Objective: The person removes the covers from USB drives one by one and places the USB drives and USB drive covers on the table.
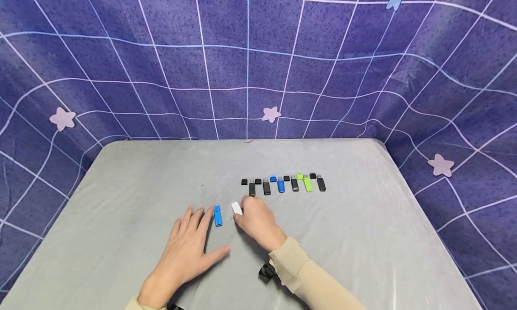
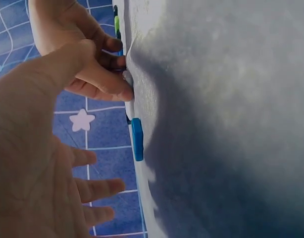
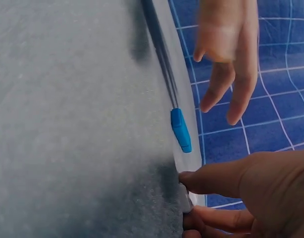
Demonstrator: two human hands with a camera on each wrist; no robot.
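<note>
Between thumb and fingers, my right hand [image 1: 258,219] pinches a white USB stick [image 1: 236,207] at the tabletop; in the right wrist view only part of this white stick [image 3: 185,198] shows between the fingertips. My left hand [image 1: 187,249] lies with fingers spread and straight, its index fingertip right beside a capped blue USB stick [image 1: 218,216]. Whether that fingertip touches the blue stick I cannot tell. The same blue stick [image 2: 137,139] lies on the cloth in the left wrist view, and the blue stick [image 3: 180,130] is seen between both hands in the right wrist view.
Behind my right hand runs a row of uncapped USB sticks, including a blue one [image 1: 281,185], a green one [image 1: 308,184] and a black one [image 1: 321,183] at the right end. Small caps, such as a green cap [image 1: 300,176], lie beside them. A purple curtain [image 1: 226,67] surrounds the grey-covered table [image 1: 363,238].
</note>
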